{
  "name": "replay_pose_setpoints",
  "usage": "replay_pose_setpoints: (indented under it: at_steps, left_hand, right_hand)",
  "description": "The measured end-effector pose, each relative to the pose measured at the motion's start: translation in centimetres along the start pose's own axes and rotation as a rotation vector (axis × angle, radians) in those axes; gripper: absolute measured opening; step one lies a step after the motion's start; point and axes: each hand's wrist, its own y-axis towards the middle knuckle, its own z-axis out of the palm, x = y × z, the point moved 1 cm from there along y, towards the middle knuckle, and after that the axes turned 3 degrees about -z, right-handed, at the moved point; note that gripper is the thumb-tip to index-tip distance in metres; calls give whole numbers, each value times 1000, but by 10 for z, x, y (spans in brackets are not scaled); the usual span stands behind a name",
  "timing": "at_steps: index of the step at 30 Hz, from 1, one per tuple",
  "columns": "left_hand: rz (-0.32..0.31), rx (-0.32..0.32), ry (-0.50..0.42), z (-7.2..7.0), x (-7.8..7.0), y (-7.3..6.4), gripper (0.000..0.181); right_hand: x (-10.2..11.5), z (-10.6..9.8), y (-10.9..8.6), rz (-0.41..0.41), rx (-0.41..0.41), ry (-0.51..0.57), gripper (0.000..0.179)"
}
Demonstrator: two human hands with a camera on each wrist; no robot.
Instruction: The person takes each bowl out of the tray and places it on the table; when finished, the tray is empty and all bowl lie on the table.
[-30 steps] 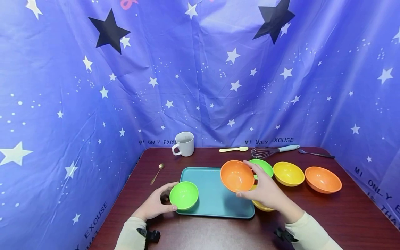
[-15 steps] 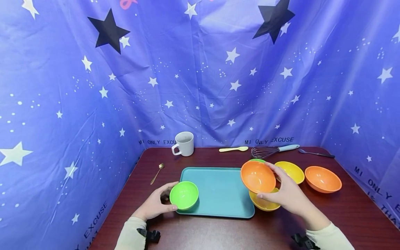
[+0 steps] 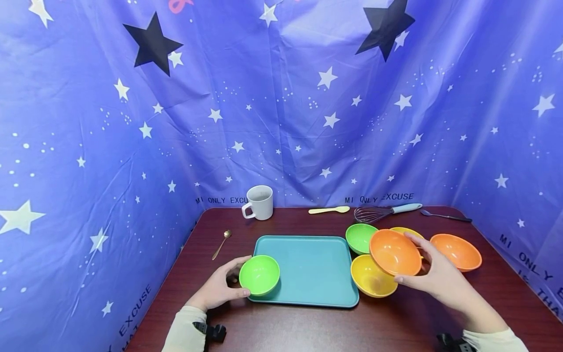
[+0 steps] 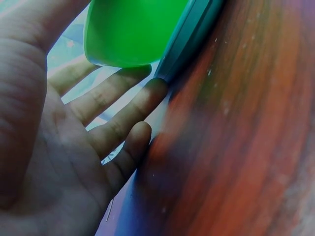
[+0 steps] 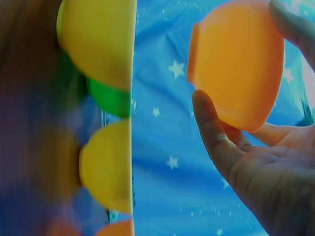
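Note:
My right hand (image 3: 440, 281) holds an orange bowl (image 3: 395, 252) by its side, thumb at the near rim and fingers at the far side. The right wrist view shows this orange bowl (image 5: 241, 64) raised above the table, higher than the yellow bowls. In the head view it overlaps a yellow bowl (image 3: 371, 283) and part of another yellow bowl (image 3: 406, 231) behind. At the left, my left hand (image 3: 222, 286) grips a small green bowl (image 3: 259, 275) at the tray's front left corner, thumb near its front rim. The green bowl (image 4: 133, 34) stands on the teal tray (image 3: 314, 269).
A second green bowl (image 3: 360, 238) stands at the tray's right edge, and another orange bowl (image 3: 456, 250) farther right. Along the back are a white mug (image 3: 260, 203), a pale yellow spoon (image 3: 329, 210), a whisk (image 3: 387, 211) and a dark spoon (image 3: 446, 216). A gold spoon (image 3: 221, 244) lies left.
My right hand has carried the orange bowl rightward, from over the tray to over the bowls at the right. The second green bowl now shows again. My left hand has stayed put.

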Motion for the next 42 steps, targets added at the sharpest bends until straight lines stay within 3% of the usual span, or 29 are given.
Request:
replay_pose_setpoints:
  at_steps: [5,13,18,33,42]
  left_hand:
    - [-25,-2,17,1,1,0,84]
    - [-26,3,18,1,0,0,84]
    - [-36,6,5,1,-1,-1,84]
    - [-39,-1,15,0,1,-1,84]
    - [-47,5,5,0,3,-1,84]
  right_hand:
    - [-11,-14,-11,34,2,-16,102]
    - [-31,-32,-25,28,-2,-177,97]
    - [-43,-36,-32,46,-5,-185,98]
    - [-63,-48,-42,125,111,-281,92]
    - [-75,-45,-44,98,116,-316,90]
